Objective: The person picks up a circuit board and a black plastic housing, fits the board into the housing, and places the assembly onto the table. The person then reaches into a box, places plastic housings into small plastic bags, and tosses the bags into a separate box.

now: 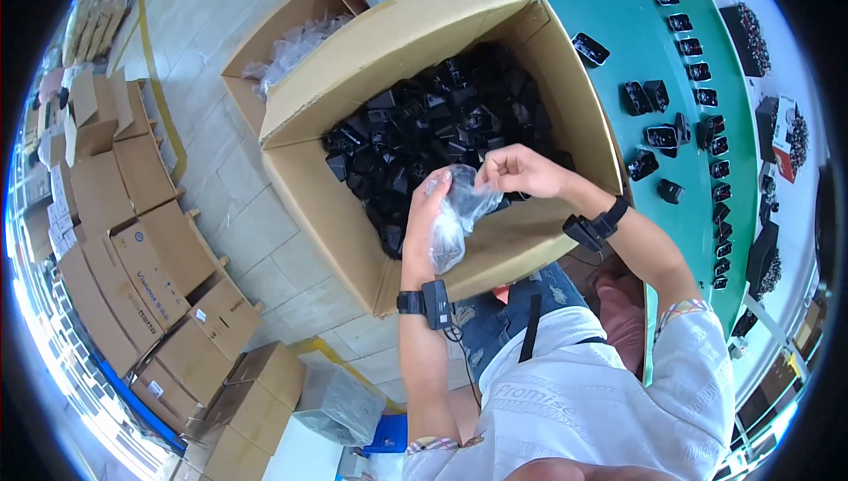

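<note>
L hand (425,212) & R hand (523,170) close tog., both gripping clear plastic bag (453,223) over big box (314,225) of blk parts (415,119); lettering (541,400) on white shirt (609,432), print + labels (156,388) on brn ctns (102,194).

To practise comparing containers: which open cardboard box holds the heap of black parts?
The large box, beneath the left hand and right hand with their clear bag. Its black parts set it apart; the smaller box to its upper left holds clear plastic.
</note>
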### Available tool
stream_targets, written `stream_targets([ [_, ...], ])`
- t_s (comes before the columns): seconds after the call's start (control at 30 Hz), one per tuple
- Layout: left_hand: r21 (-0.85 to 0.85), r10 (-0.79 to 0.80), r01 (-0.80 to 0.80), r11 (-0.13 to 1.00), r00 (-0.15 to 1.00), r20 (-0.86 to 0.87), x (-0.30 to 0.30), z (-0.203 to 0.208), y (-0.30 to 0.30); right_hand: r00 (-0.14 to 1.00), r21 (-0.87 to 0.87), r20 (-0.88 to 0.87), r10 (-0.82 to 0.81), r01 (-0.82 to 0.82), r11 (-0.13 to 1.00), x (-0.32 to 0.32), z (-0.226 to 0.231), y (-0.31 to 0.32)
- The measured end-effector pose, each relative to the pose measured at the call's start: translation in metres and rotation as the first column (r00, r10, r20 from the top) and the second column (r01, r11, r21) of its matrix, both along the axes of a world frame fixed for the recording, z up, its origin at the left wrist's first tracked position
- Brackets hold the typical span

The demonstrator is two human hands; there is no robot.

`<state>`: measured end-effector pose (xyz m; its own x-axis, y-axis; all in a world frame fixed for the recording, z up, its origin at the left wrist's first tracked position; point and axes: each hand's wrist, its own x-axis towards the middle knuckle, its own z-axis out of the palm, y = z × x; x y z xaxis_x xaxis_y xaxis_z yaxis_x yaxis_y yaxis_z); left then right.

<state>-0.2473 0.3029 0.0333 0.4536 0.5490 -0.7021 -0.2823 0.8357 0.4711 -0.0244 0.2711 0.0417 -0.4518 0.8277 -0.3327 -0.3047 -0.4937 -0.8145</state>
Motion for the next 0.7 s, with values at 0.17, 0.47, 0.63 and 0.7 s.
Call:
stream_targets([
  [0.17, 0.287, 0.006, 0.046, 0.957, 0.984, -0.178, -0.019, -0.019, -0.01, 0.989, -0.031, 0.146, 0.003, 0.001, 1.0, -0.008, -0.004, -0.012],
  [0.47, 0.644, 0.431, 0.248, 0.724, 0.566, -0.703, -0.027, -0.037, -0.034, 0.882, -0.183, 0.447, -0.151, 0.256, 0.949, -0.042, -0.005, -0.013],
  [0.63, -0.186, 0.071, -0.086, 0.979, 0.994, -0.083, -0.023, 0.033, -0.055, 0.814, 0.283, 0.563, -0.143, -0.027, 0.959, -0.077, 0.007, -0.026],
  [0.7, -0.101, 0.102, -0.12, 0.988, 0.981, -0.168, -0.036, 0.013, -0.057, 0.832, 0.377, 0.553, -0.034, -0.214, 0.901, -0.096, 0.003, -0.026],
])
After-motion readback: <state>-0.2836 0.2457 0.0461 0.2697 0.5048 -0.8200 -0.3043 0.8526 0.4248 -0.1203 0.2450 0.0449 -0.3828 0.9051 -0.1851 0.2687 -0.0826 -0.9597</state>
